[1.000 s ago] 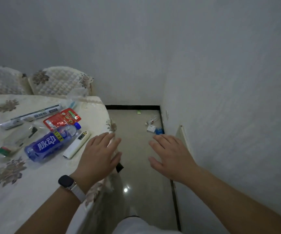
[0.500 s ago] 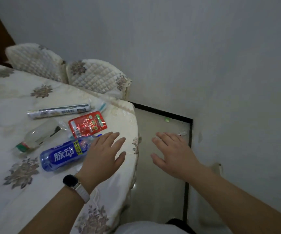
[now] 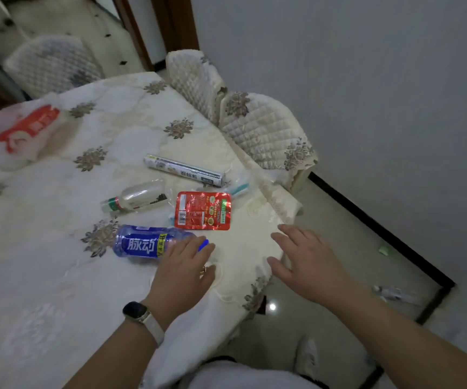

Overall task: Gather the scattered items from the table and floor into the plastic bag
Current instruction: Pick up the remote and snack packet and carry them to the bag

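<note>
On the round table (image 3: 44, 290) lie a blue drink bottle (image 3: 142, 242), a red foil pouch (image 3: 203, 210), a clear bottle with a green and red neck (image 3: 134, 196), a long grey tube box (image 3: 183, 170) and a small clear wrapper with a teal stripe (image 3: 239, 189). A white plastic bag with red print (image 3: 22, 133) lies flat at the table's far left. My left hand (image 3: 183, 269), fingers straight, hovers over the blue bottle's cap end and hides it. My right hand (image 3: 308, 261) is spread open over the table's right edge, holding nothing. Small items lie on the floor: a green scrap (image 3: 384, 250) and a clear wrapper (image 3: 395, 293).
Two quilted chair backs (image 3: 266, 130) stand between the table and the grey wall (image 3: 367, 80). A third chair (image 3: 53, 63) is at the far left. A doorway (image 3: 153, 29) opens at the top. Glossy floor (image 3: 325, 234) with a black border runs along the wall.
The view has swung left, bringing the plastic bag, a third chair and the doorway into sight. Both hands moved left over the table; the white stick beside the blue bottle is now out of sight.
</note>
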